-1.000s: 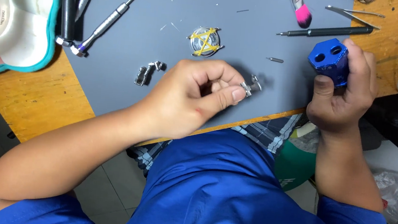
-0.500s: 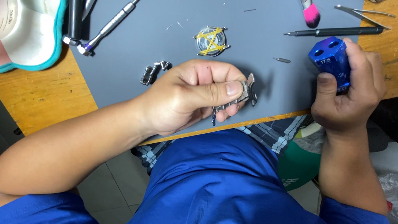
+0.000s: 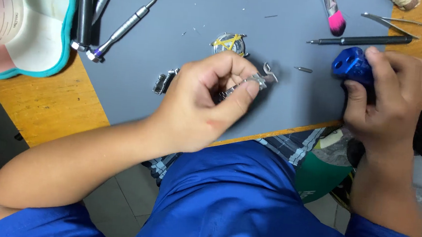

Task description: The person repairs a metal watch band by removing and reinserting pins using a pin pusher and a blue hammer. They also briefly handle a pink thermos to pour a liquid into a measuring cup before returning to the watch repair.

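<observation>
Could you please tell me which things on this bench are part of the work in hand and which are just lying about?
In hand:
- left hand pinching a metal watch band
- right hand holding a blue tool block

Lying about:
- watch movement on the grey mat
- loose band links
- silver screwdrivers
- pink brush
- tweezers
- black pen tool

grey mat (image 3: 184,70), blue tool (image 3: 352,66), pink brush (image 3: 335,20), yellow-banded watch movement (image 3: 228,42).
</observation>
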